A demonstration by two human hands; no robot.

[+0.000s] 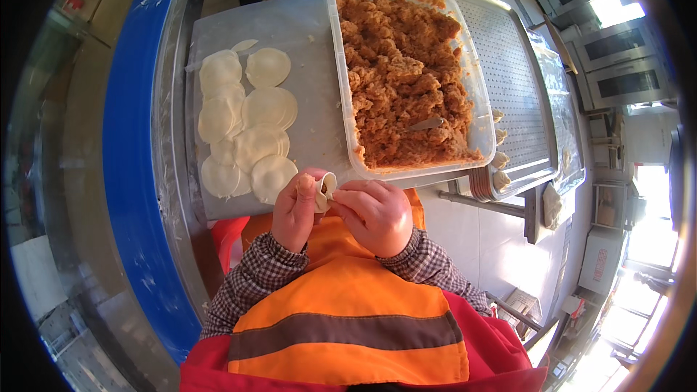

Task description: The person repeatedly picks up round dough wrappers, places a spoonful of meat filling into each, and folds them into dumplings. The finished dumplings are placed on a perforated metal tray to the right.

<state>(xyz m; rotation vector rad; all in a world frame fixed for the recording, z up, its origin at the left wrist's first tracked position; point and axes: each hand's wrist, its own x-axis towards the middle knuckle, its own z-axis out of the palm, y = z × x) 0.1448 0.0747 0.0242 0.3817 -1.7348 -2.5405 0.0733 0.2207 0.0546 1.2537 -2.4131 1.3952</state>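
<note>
Wrapper [331, 181], just one, sits between our left hand [294, 210], clamped around it, and our right hand [377, 216], pinching its edge; beside one tub [481, 122] we count perhaps four dumplings [501, 160].

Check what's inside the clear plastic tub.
The tub holds reddish-brown filling and a metal utensil; the filling hides the tub's floor and any buried part of the utensil.

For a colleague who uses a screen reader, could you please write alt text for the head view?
The left hand holds a partly folded wrapper while the right hand pinches its edge. Ahead, a tub of brown filling stands right of overlapping dough rounds on a table; a perforated tray with dumplings lies farther right.
</note>
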